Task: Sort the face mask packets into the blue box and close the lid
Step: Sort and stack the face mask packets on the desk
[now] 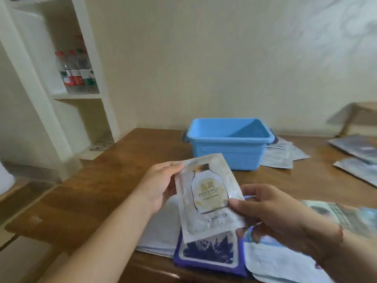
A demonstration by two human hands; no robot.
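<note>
- both your left hand (161, 184) and right hand (271, 211) pinch the white packet (206, 197).
- carry it flat over the open blue box (228, 148) before letting go.

A brown wooden table (122, 180) carries the open blue box (230, 154) at 12 o'clock. Pale packets (283, 154) lie fanned just beside it at 1 o'clock, more packets (359, 158) at 3 o'clock — and a loose heap (214, 254) at 6 o'clock.
</note>
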